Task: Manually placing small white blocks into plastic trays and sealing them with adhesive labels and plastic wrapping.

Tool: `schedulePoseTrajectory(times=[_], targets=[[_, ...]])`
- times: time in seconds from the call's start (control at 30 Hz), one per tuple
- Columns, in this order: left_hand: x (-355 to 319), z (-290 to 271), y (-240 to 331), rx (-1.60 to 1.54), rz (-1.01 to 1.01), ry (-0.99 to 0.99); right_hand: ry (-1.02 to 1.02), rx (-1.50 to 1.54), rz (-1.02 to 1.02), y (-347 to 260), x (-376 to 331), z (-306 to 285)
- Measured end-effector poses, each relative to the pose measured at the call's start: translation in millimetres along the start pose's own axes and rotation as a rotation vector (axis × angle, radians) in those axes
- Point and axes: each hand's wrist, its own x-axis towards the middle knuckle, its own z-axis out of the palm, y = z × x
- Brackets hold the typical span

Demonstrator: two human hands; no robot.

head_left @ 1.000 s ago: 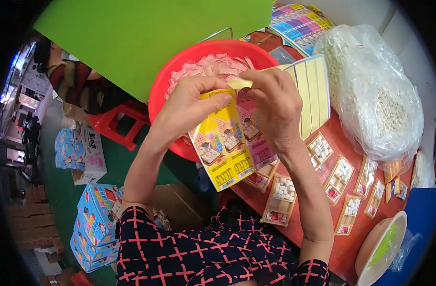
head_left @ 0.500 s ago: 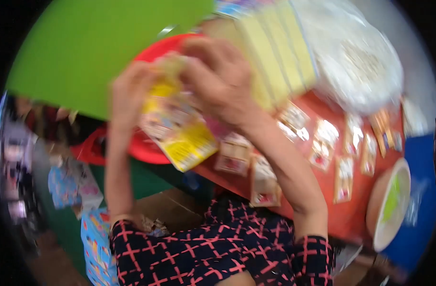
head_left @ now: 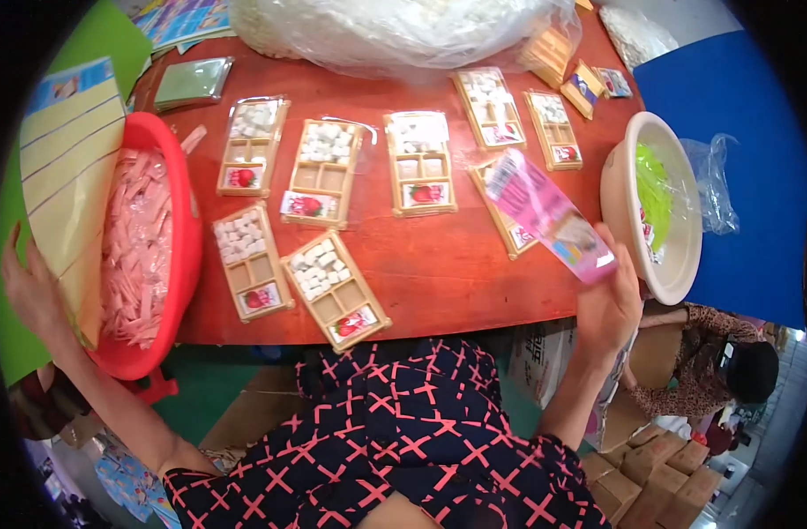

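My hands have split apart: right hand point(head_left: 608, 309) now grips the pink flat printed packet point(head_left: 549, 216) over the tabletop point(head_left: 439, 273) front-right edge, long axis pointing far-left; left hand point(head_left: 33, 291) clasps the yellow card stack point(head_left: 64, 176) by the red plastic basin point(head_left: 187, 256).

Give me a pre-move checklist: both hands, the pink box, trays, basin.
1. Right hand grips pink box: ok, held above the table edge.
2. Left hand on yellow sheet stack: ok, at its lower edge.
3. Sheet stack steady: cannot tell, it leans on the red basin.
4. Trays flat on red table: ok.
5. Front trays fully filled: not ok, some compartments are bare.
6. Cream bowl fully on table: not ok, it overhangs the edge.
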Motion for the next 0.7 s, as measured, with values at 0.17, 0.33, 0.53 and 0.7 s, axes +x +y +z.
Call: schedulePoseTrajectory(times=[0.17,0.33,0.53,0.7], targets=[[-66.7,-20.4,262.7,-0.264,0.659,-0.090,0.054,0.278,0.082,3.5,-30.1,-50.5],[-104.0,14.0,352.3,-0.550,0.757,-0.197,0.080,0.249,0.106,5.6,-37.4,-61.8],[-168.0,73.9,431.2,-0.640,0.953,-0.448,0.128,0.291,0.102,6.1,-49.3,-88.1],[-198.2,75.0,442.5,-0.692,0.917,-0.611,0.149,0.288,0.107,5.5,-53.4,-98.0]])
